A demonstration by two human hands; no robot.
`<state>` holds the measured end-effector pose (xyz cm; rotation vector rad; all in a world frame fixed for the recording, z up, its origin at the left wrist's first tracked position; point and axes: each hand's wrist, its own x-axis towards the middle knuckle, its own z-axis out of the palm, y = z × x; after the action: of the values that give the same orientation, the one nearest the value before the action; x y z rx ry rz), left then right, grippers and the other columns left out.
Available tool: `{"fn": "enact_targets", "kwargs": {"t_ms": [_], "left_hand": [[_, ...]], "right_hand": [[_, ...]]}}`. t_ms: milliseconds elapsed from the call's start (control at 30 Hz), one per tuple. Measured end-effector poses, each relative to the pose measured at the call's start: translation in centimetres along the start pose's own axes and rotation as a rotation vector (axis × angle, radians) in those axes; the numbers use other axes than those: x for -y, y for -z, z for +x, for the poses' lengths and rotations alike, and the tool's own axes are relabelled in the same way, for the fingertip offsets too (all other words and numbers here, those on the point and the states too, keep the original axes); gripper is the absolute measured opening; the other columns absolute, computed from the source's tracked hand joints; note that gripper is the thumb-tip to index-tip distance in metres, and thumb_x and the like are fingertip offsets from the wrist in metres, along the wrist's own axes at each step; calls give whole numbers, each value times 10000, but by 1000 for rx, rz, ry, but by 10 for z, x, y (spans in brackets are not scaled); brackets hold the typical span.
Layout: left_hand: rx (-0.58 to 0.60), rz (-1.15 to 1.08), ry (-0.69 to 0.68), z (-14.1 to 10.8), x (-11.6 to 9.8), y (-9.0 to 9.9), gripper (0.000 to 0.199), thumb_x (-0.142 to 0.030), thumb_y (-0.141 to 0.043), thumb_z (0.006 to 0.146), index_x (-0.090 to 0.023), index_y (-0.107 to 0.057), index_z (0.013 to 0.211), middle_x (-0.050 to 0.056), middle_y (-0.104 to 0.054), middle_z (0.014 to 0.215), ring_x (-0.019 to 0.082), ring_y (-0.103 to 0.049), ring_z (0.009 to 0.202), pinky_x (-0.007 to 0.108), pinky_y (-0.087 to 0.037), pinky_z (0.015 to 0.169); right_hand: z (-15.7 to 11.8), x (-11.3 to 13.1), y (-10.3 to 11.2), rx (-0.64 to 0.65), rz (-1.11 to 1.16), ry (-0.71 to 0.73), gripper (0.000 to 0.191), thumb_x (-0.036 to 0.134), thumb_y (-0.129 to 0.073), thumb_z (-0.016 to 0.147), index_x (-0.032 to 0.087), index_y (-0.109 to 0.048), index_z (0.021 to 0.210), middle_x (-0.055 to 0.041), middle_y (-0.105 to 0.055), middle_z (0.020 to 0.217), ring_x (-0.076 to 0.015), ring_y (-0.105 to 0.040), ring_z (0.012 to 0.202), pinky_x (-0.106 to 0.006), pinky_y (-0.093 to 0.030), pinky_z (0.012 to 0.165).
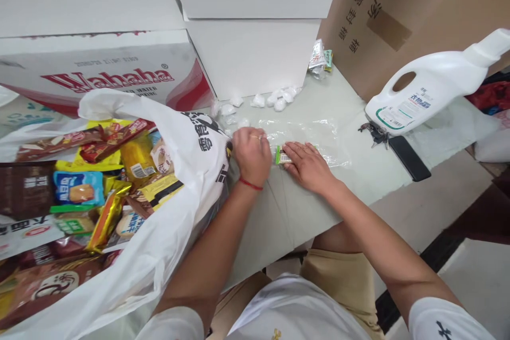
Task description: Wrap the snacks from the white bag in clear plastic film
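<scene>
My left hand [252, 155], with a red string on its wrist, is closed over the table beside the white bag; whatever its fingers hold is hidden. Flat on the table, my right hand [309, 166] has its fingers stretched over a small green-and-white packet [283, 158], whose left end shows. Under and behind that hand lies a clear plastic bag [324, 130]. Several small white crumpled pieces [279, 98] sit along the foot of the white box, beyond my hands.
An open white bag [199, 170] full of packaged snacks [79, 188] fills the left. Behind stand a Wahaha carton [119, 71] and white boxes [251, 53]. At right are a detergent bottle [426, 90], keys [374, 134], a phone [409, 158] and a brown carton [430, 10].
</scene>
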<state>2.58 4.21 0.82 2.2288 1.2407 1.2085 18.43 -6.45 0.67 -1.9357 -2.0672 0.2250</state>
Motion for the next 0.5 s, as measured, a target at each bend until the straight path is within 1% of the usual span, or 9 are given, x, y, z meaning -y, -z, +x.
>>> {"fn": "enact_targets", "kwargs": {"t_ms": [67, 100, 133, 200, 267, 300, 367, 400, 500], "left_hand": [[121, -59, -196, -9, -21, 1, 239, -232, -474, 985, -183, -685, 1084, 127, -678, 1144, 280, -588, 1148, 439, -421, 1037], [192, -79, -244, -14, -29, -1, 256, -219, -460, 991, -180, -689, 1100, 120, -690, 1136, 272, -598, 1133, 427, -437, 1016], [254, -82, -259, -19, -33, -5, 272, -206, -451, 993, -175, -691, 1117, 117, -702, 1120, 268, -610, 1106, 418, -456, 980], [347, -54, -223, -26, -32, -14, 297, -172, -447, 986, -169, -691, 1155, 114, -715, 1105, 270, -623, 1065, 414, -475, 915], [401, -8, -176, -29, -25, -22, 302, -144, -477, 966, -183, -696, 1170, 107, -721, 1118, 276, -628, 1053, 418, -475, 872], [417, 11, -163, -30, -21, -24, 297, -136, -496, 957, -195, -704, 1160, 101, -724, 1128, 277, -627, 1057, 418, -470, 860], [432, 39, -163, -29, -16, -25, 268, -140, -528, 951, -218, -719, 1122, 88, -732, 1133, 275, -625, 1064, 416, -460, 838], [439, 47, -177, -29, -15, -24, 253, -147, -539, 951, -225, -723, 1107, 83, -735, 1130, 275, -622, 1070, 417, -454, 832], [451, 50, -248, -30, -19, -23, 233, -166, -548, 967, -236, -723, 1103, 78, -737, 1135, 279, -603, 1129, 439, -436, 871]], "right_hand": [[-1, -2, 3, 29, 69, -13, 531, 371, -442, 1031, 188, -481, 1528, -133, -473, 1596, -307, -395, 1505, -585, -208, 1264], [-2, -5, 5, 46, 132, -20, 549, 349, -453, 1014, 186, -463, 1538, -139, -461, 1603, -309, -391, 1507, -594, -210, 1259], [-2, -10, 9, 64, 217, -28, 578, 321, -455, 995, 196, -425, 1559, -136, -456, 1606, -302, -402, 1501, -595, -235, 1248], [1, -24, 19, 72, 427, -55, 659, 262, -437, 962, 240, -311, 1608, -112, -498, 1580, -269, -478, 1445, -570, -345, 1194], [10, -41, 32, -24, 579, -114, 694, 222, -418, 935, 262, -267, 1611, -90, -606, 1480, -242, -574, 1336, -516, -450, 1105], [19, -49, 38, -100, 595, -147, 669, 214, -415, 928, 254, -309, 1588, -87, -653, 1415, -238, -606, 1281, -490, -475, 1069], [42, -62, 45, -223, 489, -188, 550, 220, -439, 920, 211, -480, 1469, -105, -694, 1319, -252, -620, 1220, -466, -472, 1051], [56, -66, 45, -239, 388, -199, 486, 232, -467, 915, 184, -556, 1391, -126, -697, 1290, -271, -612, 1208, -469, -457, 1058], [100, -72, 35, -109, 89, -273, 432, 291, -619, 860, 125, -650, 1257, -193, -691, 1231, -343, -572, 1180, -496, -429, 1041]]}}
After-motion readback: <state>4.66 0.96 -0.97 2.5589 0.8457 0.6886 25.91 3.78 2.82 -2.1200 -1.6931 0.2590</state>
